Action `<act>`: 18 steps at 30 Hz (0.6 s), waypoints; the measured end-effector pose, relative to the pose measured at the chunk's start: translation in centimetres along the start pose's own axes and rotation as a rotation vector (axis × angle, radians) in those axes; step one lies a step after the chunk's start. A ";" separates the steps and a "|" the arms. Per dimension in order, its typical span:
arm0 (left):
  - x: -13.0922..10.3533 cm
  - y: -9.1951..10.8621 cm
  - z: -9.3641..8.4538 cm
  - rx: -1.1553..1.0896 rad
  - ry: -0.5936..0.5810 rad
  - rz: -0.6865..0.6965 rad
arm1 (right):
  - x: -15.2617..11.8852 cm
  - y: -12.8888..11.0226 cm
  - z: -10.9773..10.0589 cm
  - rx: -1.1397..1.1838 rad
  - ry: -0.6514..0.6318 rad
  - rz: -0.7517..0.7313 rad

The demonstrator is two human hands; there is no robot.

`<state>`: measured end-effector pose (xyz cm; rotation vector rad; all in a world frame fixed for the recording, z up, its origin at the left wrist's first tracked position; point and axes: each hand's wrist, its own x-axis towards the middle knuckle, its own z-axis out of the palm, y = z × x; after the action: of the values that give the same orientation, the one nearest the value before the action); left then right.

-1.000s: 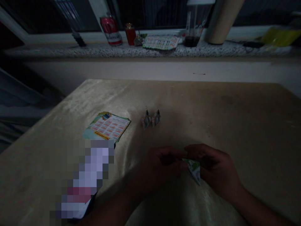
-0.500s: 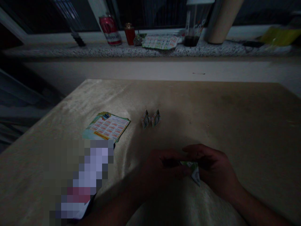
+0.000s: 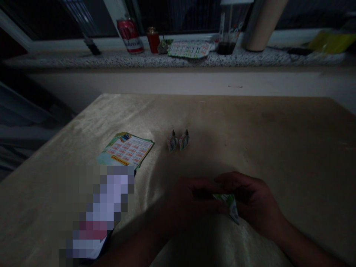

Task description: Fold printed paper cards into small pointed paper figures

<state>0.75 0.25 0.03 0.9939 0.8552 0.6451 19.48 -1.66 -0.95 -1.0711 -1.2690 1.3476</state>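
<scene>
Between my two hands, above the near part of the table, is a small folded piece of green and white printed paper (image 3: 233, 209). My left hand (image 3: 191, 196) pinches it from the left, thumb in front and fingers behind. From the right, my right hand (image 3: 256, 200) has its curled fingers on the paper's top and right side. Fingers and shadow hide part of the paper. Beyond my hands, two small folded paper pieces (image 3: 184, 140) sit side by side with pointed tips up. A stack of printed cards (image 3: 129, 148) lies to the left.
A pixelated long object (image 3: 102, 211) lies on the table (image 3: 278, 133) by my left forearm. On the speckled windowsill (image 3: 111, 59) stand a red can (image 3: 130, 35), a small red container (image 3: 153, 40), a clear cup with dark liquid (image 3: 226, 47) and a beige cylinder (image 3: 264, 26).
The folded paper has tilted and shifted slightly down, with more of its green face showing. Both hands stay nearly in place around it. Everything else is unmoved.
</scene>
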 end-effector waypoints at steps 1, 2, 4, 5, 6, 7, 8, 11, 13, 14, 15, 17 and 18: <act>0.0 0.0 0.0 -0.005 -0.008 0.004 | 0.0 0.0 0.0 -0.003 -0.002 0.004; 0.0 0.1 0.0 -0.012 -0.018 0.011 | 0.0 0.0 0.0 -0.006 -0.006 0.006; -0.1 0.1 0.0 -0.019 -0.034 0.022 | 0.0 0.0 0.0 -0.016 -0.022 0.017; -0.1 0.1 0.0 -0.013 -0.037 0.022 | 0.0 0.1 0.1 -0.021 -0.030 0.027; -0.1 0.1 0.0 0.000 -0.039 0.019 | 0.0 0.1 0.1 -0.021 -0.037 0.036; -0.1 0.1 0.0 0.010 -0.043 0.021 | 0.0 0.1 0.1 -0.017 -0.041 0.042; -0.1 0.1 0.0 0.017 -0.055 0.024 | 0.0 0.1 0.1 -0.010 -0.044 0.047; -0.1 0.2 0.0 0.018 -0.089 0.042 | 0.0 0.0 0.1 -0.008 -0.046 0.052; -0.1 0.3 0.0 0.052 -0.081 0.042 | 0.1 -0.1 0.1 -0.029 -0.049 0.054; -0.1 0.3 0.0 0.078 -0.072 0.038 | 0.1 -0.1 0.1 -0.037 -0.052 0.054; -0.1 0.4 0.0 0.104 -0.066 0.035 | 0.1 -0.1 0.1 -0.038 -0.057 0.053; -0.2 0.3 -0.1 0.126 -0.059 0.029 | 0.1 -0.1 0.0 -0.030 -0.070 0.055; -0.2 0.3 -0.1 0.124 -0.052 0.034 | 0.1 -0.1 0.0 -0.028 -0.071 0.053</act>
<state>0.55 0.28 0.31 1.1348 0.8422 0.5983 19.48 -1.55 -0.89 -1.0914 -1.3235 1.4229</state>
